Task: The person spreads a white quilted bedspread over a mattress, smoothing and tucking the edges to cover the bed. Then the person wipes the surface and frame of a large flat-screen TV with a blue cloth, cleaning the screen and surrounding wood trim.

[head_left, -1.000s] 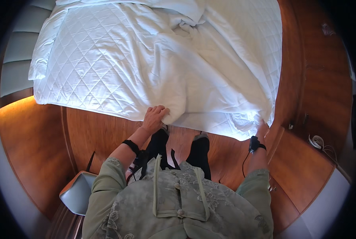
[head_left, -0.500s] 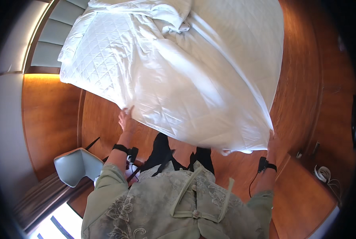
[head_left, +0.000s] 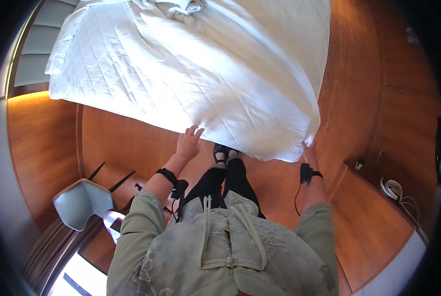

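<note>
A white bed sheet spreads over the bed, with the diamond quilting of a white pad showing at the left. Its near edge hangs above the floor in front of my feet. My left hand is at this edge with its fingers apart, the tips close to or touching the cloth; nothing is gripped in it. At the near right corner of the sheet, my right hand pinches the cloth, its fingers partly hidden. Toward the far side lies a bunched white fold.
A pale chair stands on the wooden floor to my left. The padded headboard is at the far left. On my right are a wooden-topped cabinet and a coiled white cable.
My left hand has moved right along the sheet's edge and loosened its fingers. My right hand has lifted the corner slightly away from me. The cloth lies flatter at the left.
</note>
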Available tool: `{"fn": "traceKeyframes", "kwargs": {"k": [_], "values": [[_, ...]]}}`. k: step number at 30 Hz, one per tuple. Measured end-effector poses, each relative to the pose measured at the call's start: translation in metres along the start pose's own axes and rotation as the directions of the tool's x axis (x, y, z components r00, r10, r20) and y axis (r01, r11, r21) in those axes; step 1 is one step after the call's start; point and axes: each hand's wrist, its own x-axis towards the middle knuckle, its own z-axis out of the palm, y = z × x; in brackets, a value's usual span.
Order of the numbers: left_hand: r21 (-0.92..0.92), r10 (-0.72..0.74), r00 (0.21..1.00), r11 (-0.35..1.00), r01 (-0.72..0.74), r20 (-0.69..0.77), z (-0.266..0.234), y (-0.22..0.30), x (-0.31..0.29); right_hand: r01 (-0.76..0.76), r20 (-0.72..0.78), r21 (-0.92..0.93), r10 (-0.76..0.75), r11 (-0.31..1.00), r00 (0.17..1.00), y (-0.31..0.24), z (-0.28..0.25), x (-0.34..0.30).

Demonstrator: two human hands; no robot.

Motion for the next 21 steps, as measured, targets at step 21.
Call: {"fn": "traceKeyframes", "kwargs": {"k": [21], "values": [[-0.022, 0.105, 0.956, 0.994, -0.103, 0.274, 0.053, 0.186, 0.044, 0.065, 0.144, 0.325, -0.118, 0.944, 0.983, 0.085, 0.024, 0.016]]}}
